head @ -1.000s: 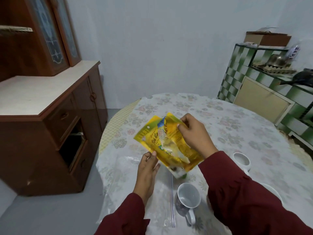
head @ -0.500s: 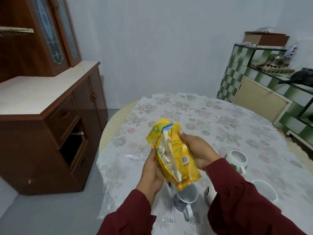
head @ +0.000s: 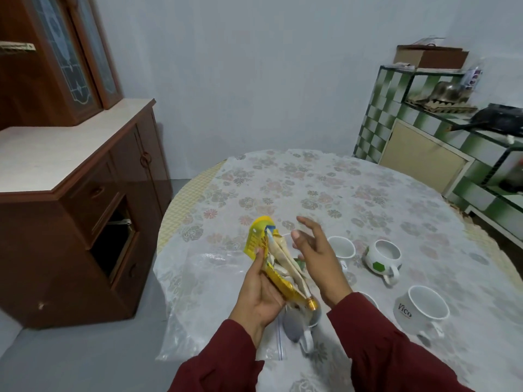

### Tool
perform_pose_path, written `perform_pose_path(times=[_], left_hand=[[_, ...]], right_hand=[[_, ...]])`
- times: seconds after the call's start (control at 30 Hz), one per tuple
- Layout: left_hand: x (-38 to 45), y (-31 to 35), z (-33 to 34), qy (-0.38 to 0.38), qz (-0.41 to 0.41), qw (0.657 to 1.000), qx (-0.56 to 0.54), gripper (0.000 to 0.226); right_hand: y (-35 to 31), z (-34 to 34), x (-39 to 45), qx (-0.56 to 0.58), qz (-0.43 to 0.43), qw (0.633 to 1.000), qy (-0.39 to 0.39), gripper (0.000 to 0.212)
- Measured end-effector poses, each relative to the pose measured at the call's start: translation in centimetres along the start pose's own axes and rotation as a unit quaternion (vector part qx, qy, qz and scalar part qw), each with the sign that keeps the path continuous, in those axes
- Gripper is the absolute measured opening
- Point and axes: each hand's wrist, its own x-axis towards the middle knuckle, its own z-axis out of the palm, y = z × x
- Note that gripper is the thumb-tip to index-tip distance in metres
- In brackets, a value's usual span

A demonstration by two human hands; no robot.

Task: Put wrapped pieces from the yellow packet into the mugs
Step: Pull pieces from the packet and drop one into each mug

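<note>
My left hand [head: 261, 291] grips the yellow packet [head: 271, 260] from below, its mouth gaping upward with pale wrapped pieces showing inside. My right hand [head: 318, 257] hovers just right of the packet mouth, fingers spread, holding nothing. Several white mugs stand on the table: one [head: 342, 246] behind my right hand, one with a green patch [head: 383, 256], one with red lettering [head: 424, 308] at the right, and a grey-sided mug [head: 304, 325] under the packet's lower end, partly hidden.
A round table with a flowered cloth [head: 325, 190] holds everything. A clear zip bag [head: 203, 284] lies at its near left edge. A brown wooden cabinet [head: 76, 199] stands to the left, and a green checkered counter [head: 441, 154] to the right.
My right hand let go of the packet and opened beside it. The packet now rests in my left hand alone, lower and edge-on with its mouth spread wider.
</note>
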Motion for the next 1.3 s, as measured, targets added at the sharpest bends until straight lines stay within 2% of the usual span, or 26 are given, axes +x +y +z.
perform_pose_path(times=[0.07, 0.1, 0.17, 0.23, 0.33, 0.43, 0.5, 0.6, 0.67, 0.8, 0.87, 0.9, 0.97, 1.0, 1.03, 1.1, 1.2, 1.3], left_hand=[[-0.1, 0.2, -0.4, 0.0, 0.016, 1.0, 0.006, 0.055], [-0.2, 0.3, -0.6, -0.005, 0.018, 1.0, 0.002, 0.052], [-0.2, 0.4, -0.8, -0.007, 0.02, 1.0, -0.014, 0.049], [-0.3, 0.3, -0.8, -0.013, 0.013, 0.999, -0.038, 0.056], [-0.4, 0.0, -0.4, -0.013, 0.009, 0.999, -0.038, 0.072], [-0.7, -0.1, 0.3, -0.022, 0.019, 0.999, -0.041, 0.068], [-0.7, -0.4, 0.1, -0.013, 0.015, 0.998, -0.056, 0.058], [-0.7, -0.8, -0.7, 0.008, 0.011, 0.998, -0.061, 0.05], [-0.8, -1.1, -0.7, 0.008, 0.014, 0.998, -0.056, 0.045], [-0.7, -1.4, -0.4, -0.003, 0.021, 0.998, -0.054, 0.039], [-0.7, -1.2, -0.8, -0.004, 0.011, 0.999, -0.047, 0.046], [-0.6, -1.1, -1.2, -0.002, 0.009, 0.999, -0.039, 0.051], [-0.3, -0.9, -2.0, 0.009, 0.017, 1.0, -0.024, 0.057], [-0.1, -0.7, -2.4, 0.012, 0.021, 0.999, -0.024, 0.058], [0.0, -0.6, -2.9, 0.02, 0.026, 0.999, -0.023, 0.057], [0.2, -0.3, -3.9, 0.034, 0.034, 0.999, -0.02, 0.052], [0.5, 0.1, -5.2, 0.056, 0.039, 0.997, -0.027, 0.047], [0.7, 0.3, -6.1, 0.06, 0.043, 0.997, -0.037, 0.051]], right_hand=[[-1.2, -0.3, -0.8, -0.066, -0.079, 0.994, -0.042, 0.022], [-1.3, -0.3, -1.1, -0.151, -0.101, 0.981, -0.064, 0.021], [-0.8, 0.2, -1.3, -0.344, -0.139, 0.925, -0.085, 0.02], [-0.3, 0.6, -1.4, -0.443, -0.154, 0.88, -0.067, 0.023], [0.1, 1.0, -1.6, -0.502, -0.146, 0.852, -0.042, 0.046], [0.6, 1.4, -2.0, -0.522, -0.16, 0.837, -0.03, 0.062], [1.0, 1.6, -2.0, -0.522, -0.179, 0.834, -0.016, 0.056], [1.5, 1.6, -1.5, -0.54, -0.204, 0.816, 0.042, 0.028], [1.7, 1.9, -1.2, -0.543, -0.205, 0.811, 0.07, 0.016], [2.4, 2.5, -1.0, -0.516, -0.207, 0.827, 0.079, 0.003], [2.3, 2.2, -0.9, -0.443, -0.185, 0.874, 0.079, 0.004], [2.0, 2.0, -0.8, -0.375, -0.156, 0.911, 0.077, 0.008], [1.0, 1.2, -0.8, -0.162, -0.066, 0.984, 0.04, 0.02], [0.7, 0.7, -0.8, -0.046, -0.03, 0.998, 0.021, 0.024], [0.7, 0.1, -0.7, 0.042, -0.007, 0.999, 0.019, 0.025], [1.3, -1.0, -0.5, 0.101, 0.017, 0.993, 0.058, 0.026], [2.9, -2.3, -0.6, 0.077, 0.027, 0.989, 0.124, 0.026], [4.9, -2.7, -1.1, 0.034, 0.033, 0.989, 0.137, 0.028]])
